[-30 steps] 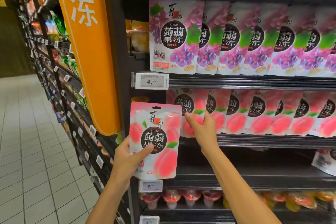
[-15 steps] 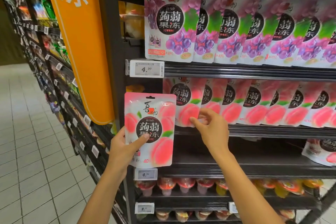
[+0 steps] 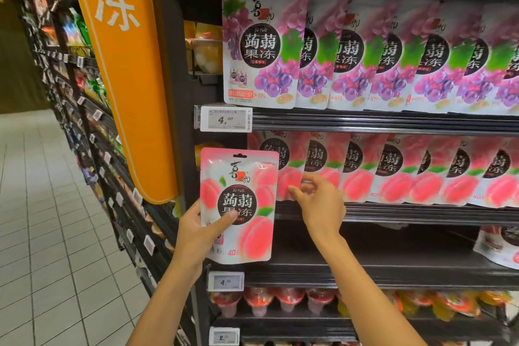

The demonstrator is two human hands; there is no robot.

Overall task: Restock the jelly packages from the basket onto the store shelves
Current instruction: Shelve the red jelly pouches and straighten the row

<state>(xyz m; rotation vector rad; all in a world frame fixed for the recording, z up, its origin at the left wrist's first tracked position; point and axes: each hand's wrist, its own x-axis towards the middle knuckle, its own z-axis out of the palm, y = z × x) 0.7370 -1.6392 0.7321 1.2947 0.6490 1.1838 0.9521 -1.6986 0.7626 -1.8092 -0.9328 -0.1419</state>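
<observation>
My left hand [image 3: 200, 229] holds a pink peach jelly package [image 3: 241, 205] upright by its lower left corner, in front of the shelf's left end. My right hand [image 3: 320, 205] reaches to the row of peach jelly packages [image 3: 393, 171] on the middle shelf [image 3: 421, 215]; its fingertips pinch the lower edge of the leftmost package [image 3: 290, 177] in that row. The basket is out of view.
Purple grape jelly packages [image 3: 351, 50] fill the shelf above. Price tags [image 3: 224, 119] hang on the shelf edges. The shelf below [image 3: 365, 270] holds one package at far right [image 3: 497, 244]. Jelly cups [image 3: 280, 300] sit lower. An orange sign [image 3: 123, 64] hangs left, beside a tiled aisle [image 3: 50, 233].
My right hand slid lower on the leftmost shelved peach package, from its face to its bottom edge. My left hand kept the held package in about the same place.
</observation>
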